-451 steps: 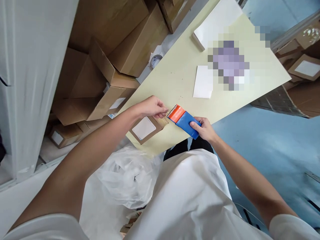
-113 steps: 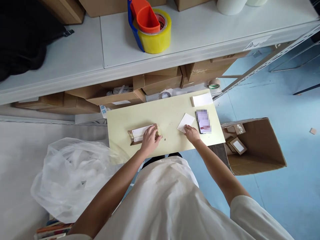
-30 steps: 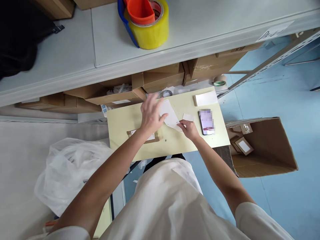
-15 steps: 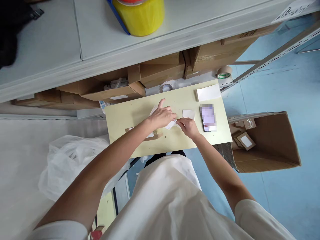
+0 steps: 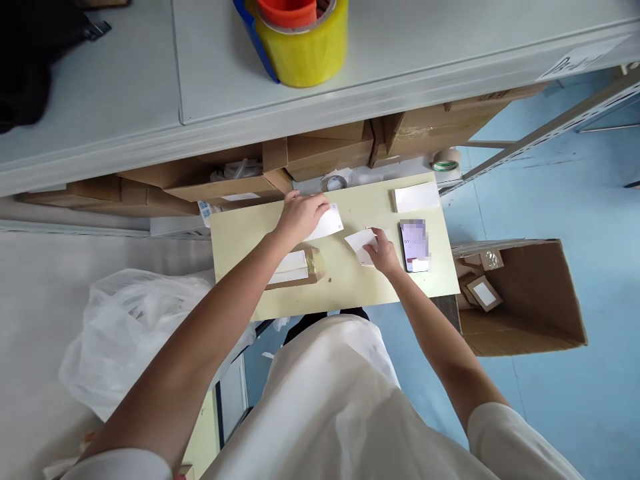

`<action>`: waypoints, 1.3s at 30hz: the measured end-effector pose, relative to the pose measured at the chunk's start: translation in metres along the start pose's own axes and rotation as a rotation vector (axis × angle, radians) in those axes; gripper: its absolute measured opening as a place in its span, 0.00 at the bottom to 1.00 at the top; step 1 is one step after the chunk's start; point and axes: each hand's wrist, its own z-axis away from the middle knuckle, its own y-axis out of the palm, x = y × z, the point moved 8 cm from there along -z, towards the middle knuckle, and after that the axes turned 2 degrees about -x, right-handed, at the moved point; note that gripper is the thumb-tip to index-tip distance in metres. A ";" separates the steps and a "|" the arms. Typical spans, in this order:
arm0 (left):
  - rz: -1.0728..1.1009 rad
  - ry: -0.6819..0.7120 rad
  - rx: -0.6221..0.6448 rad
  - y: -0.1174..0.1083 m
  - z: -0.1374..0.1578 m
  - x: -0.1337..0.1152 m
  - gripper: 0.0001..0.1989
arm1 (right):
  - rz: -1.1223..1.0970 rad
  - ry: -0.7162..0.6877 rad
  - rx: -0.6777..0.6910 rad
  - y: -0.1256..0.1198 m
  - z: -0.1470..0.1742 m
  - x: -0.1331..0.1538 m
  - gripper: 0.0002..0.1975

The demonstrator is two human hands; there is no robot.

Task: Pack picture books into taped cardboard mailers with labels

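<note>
My left hand (image 5: 301, 217) is over the table's far-left part, its fingers closed on a white paper slip (image 5: 327, 224) that juts out to the right. Between the thumb and fingers of my right hand (image 5: 384, 253) is another white paper slip (image 5: 359, 245), tilted up off the table. Nearer to me, partly behind my left forearm, lies a small cardboard box (image 5: 313, 265) with white paper on top and clear tape at its right end. A phone (image 5: 414, 245) with a lit screen lies right of my right hand.
The pale yellow table (image 5: 345, 293) also bears a white paper stack (image 5: 417, 197). Tape rolls (image 5: 447, 159) and cardboard boxes (image 5: 327, 157) stand behind it, under a grey shelf (image 5: 400, 67). A large open carton (image 5: 530, 293) is at right, plastic bags (image 5: 135, 333) at left.
My hands have moved apart. The left went up and left onto the white paper; the right now holds a slip lifted near the phone. The small cardboard box shows more.
</note>
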 end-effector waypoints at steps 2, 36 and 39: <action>0.139 -0.104 -0.109 -0.016 0.006 0.009 0.10 | 0.016 0.026 -0.041 -0.005 -0.003 0.001 0.28; 1.414 -0.186 -0.269 -0.083 0.241 -0.021 0.15 | 0.025 -0.821 -0.289 -0.025 0.169 0.333 0.08; 1.401 -0.192 -0.258 -0.086 0.246 -0.021 0.14 | -0.020 -0.774 -0.268 -0.023 0.172 0.333 0.08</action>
